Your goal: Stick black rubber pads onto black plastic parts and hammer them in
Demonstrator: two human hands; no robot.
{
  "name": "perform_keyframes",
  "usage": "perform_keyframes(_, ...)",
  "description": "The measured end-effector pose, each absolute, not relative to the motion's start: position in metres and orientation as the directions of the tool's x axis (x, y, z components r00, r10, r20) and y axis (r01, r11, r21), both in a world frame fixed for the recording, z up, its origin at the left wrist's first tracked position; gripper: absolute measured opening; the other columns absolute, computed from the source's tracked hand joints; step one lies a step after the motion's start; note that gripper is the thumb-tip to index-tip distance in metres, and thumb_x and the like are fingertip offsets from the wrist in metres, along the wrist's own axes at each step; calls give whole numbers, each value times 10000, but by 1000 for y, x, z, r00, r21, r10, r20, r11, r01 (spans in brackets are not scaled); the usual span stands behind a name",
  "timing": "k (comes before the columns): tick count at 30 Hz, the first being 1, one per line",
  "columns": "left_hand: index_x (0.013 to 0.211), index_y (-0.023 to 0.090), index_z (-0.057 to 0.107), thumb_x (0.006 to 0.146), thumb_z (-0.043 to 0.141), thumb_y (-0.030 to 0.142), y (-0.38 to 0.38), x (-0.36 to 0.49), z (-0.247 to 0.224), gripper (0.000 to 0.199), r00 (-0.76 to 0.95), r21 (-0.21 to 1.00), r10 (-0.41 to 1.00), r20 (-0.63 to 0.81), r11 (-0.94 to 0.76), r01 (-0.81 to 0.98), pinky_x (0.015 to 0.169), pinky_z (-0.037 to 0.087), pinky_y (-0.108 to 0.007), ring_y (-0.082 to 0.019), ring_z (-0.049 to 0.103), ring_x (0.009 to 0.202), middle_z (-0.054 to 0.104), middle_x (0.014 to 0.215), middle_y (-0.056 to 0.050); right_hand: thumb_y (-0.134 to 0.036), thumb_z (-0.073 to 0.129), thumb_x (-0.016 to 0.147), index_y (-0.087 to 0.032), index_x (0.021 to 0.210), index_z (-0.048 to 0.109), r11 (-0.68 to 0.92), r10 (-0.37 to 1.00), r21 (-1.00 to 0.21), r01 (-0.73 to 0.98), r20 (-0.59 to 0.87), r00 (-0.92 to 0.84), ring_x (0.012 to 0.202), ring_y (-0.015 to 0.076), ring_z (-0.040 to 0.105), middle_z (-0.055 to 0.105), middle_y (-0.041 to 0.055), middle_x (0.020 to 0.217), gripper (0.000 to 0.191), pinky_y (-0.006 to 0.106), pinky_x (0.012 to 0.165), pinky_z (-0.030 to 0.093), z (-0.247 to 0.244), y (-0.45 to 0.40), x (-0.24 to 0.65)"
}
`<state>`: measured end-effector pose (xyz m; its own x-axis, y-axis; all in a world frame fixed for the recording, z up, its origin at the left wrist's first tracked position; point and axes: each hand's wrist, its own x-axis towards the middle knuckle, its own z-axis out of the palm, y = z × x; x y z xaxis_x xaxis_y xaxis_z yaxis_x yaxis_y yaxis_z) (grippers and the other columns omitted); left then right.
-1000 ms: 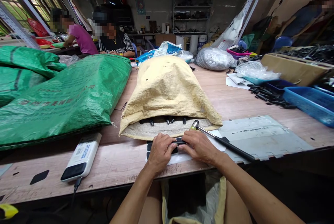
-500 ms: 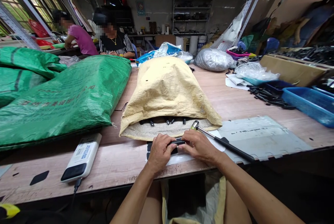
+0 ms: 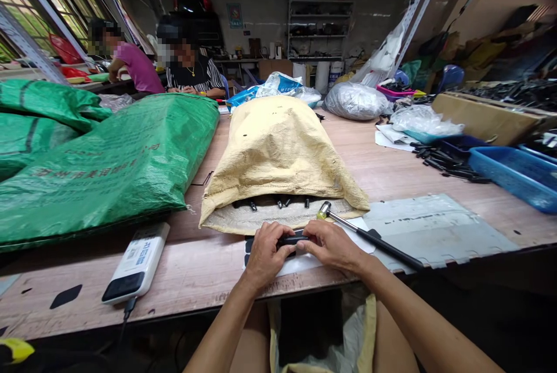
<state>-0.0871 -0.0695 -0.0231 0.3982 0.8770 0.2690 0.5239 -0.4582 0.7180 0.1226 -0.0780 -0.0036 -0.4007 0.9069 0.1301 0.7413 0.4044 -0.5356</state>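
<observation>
Between my two hands is a short black rod-shaped piece [image 3: 292, 239], mostly covered by fingers. My left hand [image 3: 267, 250] is closed around its left end, and my right hand [image 3: 328, 243] pinches its right end. Beneath them lies a white sheet [image 3: 300, 264] with dark patches on it. A hammer [image 3: 374, 238] with a black grip and metal head rests just right of my right hand. Directly beyond my hands, a yellow woven sack [image 3: 282, 152] lies with its mouth toward me, and several black pieces [image 3: 281, 203] with shiny ends show inside.
A green sack [image 3: 130, 152] fills the left side. Nearby lies a white power bank [image 3: 137, 263] with a cable. To the right are a grey plate [image 3: 435, 228], black parts [image 3: 452, 163] and a blue basket [image 3: 513, 173]. An open sack [image 3: 369, 326] sits at my lap. Two people work beyond.
My fingers have shifted slightly on the black piece, showing more of it. A person at the far right has left the view. The hammer and sacks stay put.
</observation>
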Motion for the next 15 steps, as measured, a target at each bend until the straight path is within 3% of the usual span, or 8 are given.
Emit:
perform_keyframes(4,982,247,698,841,718,273,-70,-86,-22,144,390,704,885,255,-446,553,852,395,-377,-240,545,953,699,942,-20,-364,641,900,-210,849,600,420,903,-532,736,161,-398,784,144,505,593,-11,810,167,279,711,340,-4,-77,122)
perform_keyframes(15,954,238,729,839,707,228,-70,-86,-26,118,388,664,880,274,-465,586,842,393,-377,-231,538,920,681,889,-28,-410,566,945,-208,859,607,426,900,-432,795,112,-421,803,154,529,631,12,859,224,284,711,341,-3,-77,118)
